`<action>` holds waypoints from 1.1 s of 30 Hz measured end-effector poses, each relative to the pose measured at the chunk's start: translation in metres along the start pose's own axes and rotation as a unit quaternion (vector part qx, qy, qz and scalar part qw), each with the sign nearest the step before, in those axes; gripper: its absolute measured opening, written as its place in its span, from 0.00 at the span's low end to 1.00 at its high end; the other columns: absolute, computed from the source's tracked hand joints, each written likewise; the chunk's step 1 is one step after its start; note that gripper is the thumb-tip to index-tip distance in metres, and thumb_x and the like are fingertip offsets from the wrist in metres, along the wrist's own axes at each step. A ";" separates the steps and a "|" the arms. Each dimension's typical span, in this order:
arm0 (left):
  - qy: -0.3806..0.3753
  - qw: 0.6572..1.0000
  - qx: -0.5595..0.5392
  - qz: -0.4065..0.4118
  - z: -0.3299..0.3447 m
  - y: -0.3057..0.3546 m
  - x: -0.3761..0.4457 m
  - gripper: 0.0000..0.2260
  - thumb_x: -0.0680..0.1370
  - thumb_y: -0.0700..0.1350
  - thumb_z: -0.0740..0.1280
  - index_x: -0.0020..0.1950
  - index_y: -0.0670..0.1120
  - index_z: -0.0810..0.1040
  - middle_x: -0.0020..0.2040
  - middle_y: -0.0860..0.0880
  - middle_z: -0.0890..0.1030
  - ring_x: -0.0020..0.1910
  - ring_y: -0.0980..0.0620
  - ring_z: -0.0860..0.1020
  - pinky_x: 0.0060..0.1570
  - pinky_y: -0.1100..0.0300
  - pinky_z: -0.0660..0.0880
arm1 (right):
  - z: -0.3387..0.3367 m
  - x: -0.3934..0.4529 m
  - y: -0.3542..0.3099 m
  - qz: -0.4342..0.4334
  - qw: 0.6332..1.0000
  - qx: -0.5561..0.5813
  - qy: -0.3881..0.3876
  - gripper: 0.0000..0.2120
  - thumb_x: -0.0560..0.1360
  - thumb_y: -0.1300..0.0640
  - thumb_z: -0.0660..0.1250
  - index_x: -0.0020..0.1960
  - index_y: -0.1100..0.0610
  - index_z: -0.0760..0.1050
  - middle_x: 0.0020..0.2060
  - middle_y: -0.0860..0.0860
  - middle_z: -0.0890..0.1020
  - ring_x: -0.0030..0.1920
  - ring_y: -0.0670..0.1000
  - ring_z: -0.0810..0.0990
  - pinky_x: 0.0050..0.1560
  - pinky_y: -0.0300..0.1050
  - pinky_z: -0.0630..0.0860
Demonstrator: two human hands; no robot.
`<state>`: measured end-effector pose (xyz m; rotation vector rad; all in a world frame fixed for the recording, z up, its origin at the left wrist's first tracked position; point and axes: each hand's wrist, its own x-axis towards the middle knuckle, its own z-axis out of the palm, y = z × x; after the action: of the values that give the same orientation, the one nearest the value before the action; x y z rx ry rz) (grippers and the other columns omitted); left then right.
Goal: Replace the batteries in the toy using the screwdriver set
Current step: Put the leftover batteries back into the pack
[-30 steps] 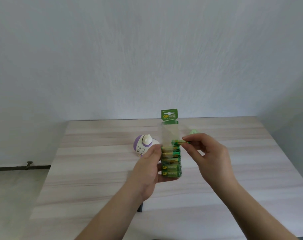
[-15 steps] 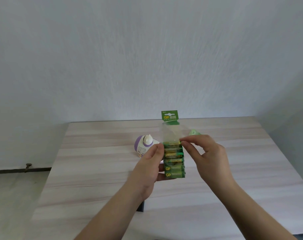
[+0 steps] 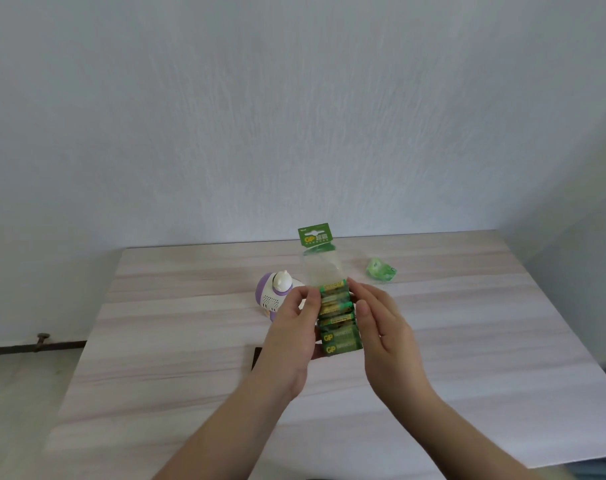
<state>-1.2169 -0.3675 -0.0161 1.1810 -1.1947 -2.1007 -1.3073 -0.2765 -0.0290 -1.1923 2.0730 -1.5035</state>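
A green battery pack point(image 3: 336, 318) with a clear top sleeve and a green hang tab stands upright above the table, several batteries stacked in it. My left hand point(image 3: 291, 337) grips its left side, thumb at the front. The fingers of my right hand point(image 3: 381, 334) lie fairly straight against the pack's right edge, with the index tip at the top battery. The white and purple toy point(image 3: 277, 294) sits on the table just behind my left hand, partly hidden by it. No screwdriver set is visible.
A crumpled green plastic wrapper point(image 3: 381, 270) lies at the back right of the pale wooden table point(image 3: 485, 341). A small dark object point(image 3: 256, 358) peeks out from under my left wrist. A white wall stands behind the table, and the floor drops off to the left.
A second ago my right hand pinched a battery sticking out of the pack's right side. That battery is now level with the others, and my right hand lies flat along the pack's edge.
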 end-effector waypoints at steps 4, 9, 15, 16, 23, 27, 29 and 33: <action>0.012 1.000 -0.003 0.008 0.004 -0.001 0.002 0.12 0.82 0.51 0.59 0.57 0.46 0.75 0.51 0.43 0.83 0.48 0.45 0.84 0.41 0.50 0.82 | 0.001 -0.003 0.001 0.017 0.999 0.029 -0.005 0.15 0.81 0.52 0.53 0.64 0.43 0.70 0.61 0.36 0.75 0.64 0.36 0.72 0.59 0.26 0.67; 0.012 1.000 -0.007 0.017 0.007 -0.002 0.005 0.11 0.82 0.51 0.59 0.57 0.47 0.76 0.50 0.44 0.83 0.46 0.47 0.84 0.39 0.52 0.81 | 0.003 -0.005 0.003 0.039 0.997 0.066 -0.008 0.16 0.81 0.58 0.55 0.66 0.46 0.71 0.63 0.38 0.74 0.64 0.35 0.71 0.59 0.26 0.67; 0.030 0.999 0.018 0.030 0.008 -0.007 0.007 0.11 0.82 0.52 0.59 0.56 0.48 0.76 0.49 0.46 0.84 0.49 0.47 0.84 0.49 0.44 0.81 | 0.011 -0.013 0.008 0.063 0.993 0.084 -0.048 0.19 0.81 0.52 0.55 0.71 0.44 0.63 0.70 0.37 0.67 0.69 0.33 0.64 0.64 0.26 0.64; 0.035 0.999 0.025 0.034 0.008 -0.007 0.008 0.11 0.82 0.53 0.59 0.56 0.49 0.77 0.49 0.47 0.84 0.49 0.48 0.84 0.51 0.43 0.81 | 0.012 -0.014 0.008 0.067 0.992 0.089 -0.054 0.21 0.79 0.50 0.55 0.71 0.43 0.61 0.71 0.36 0.66 0.70 0.32 0.62 0.65 0.27 0.64; 0.048 0.997 0.038 0.041 0.006 -0.010 0.010 0.10 0.83 0.52 0.58 0.54 0.51 0.76 0.48 0.48 0.84 0.48 0.50 0.84 0.52 0.45 0.81 | 0.012 -0.012 0.011 0.072 0.990 0.100 -0.065 0.18 0.80 0.50 0.57 0.68 0.38 0.63 0.69 0.33 0.66 0.70 0.33 0.63 0.67 0.29 0.64; 0.051 0.997 0.041 0.051 0.005 -0.012 0.011 0.09 0.83 0.52 0.57 0.54 0.52 0.76 0.48 0.48 0.84 0.48 0.49 0.84 0.51 0.45 0.81 | 0.015 -0.013 0.012 0.064 0.993 0.079 -0.054 0.19 0.80 0.50 0.58 0.71 0.43 0.66 0.67 0.36 0.71 0.68 0.38 0.68 0.62 0.29 0.68; 0.055 0.996 0.040 0.057 0.005 -0.013 0.011 0.09 0.83 0.52 0.58 0.53 0.51 0.76 0.45 0.49 0.85 0.47 0.50 0.84 0.49 0.48 0.81 | 0.016 -0.014 0.010 0.061 0.995 0.062 -0.050 0.19 0.80 0.51 0.58 0.71 0.44 0.66 0.67 0.37 0.71 0.67 0.35 0.68 0.60 0.25 0.66; 0.076 0.993 0.049 0.078 0.001 -0.012 0.009 0.08 0.83 0.50 0.59 0.52 0.51 0.76 0.42 0.50 0.85 0.44 0.52 0.84 0.46 0.53 0.82 | 0.015 -0.013 0.006 0.070 0.996 0.048 -0.041 0.16 0.80 0.44 0.56 0.67 0.40 0.68 0.64 0.37 0.74 0.66 0.35 0.70 0.62 0.31 0.69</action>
<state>-1.2218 -0.3673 -0.0300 1.2254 -1.2863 -1.8226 -1.2926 -0.2754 -0.0427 -1.0329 1.9646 -1.4473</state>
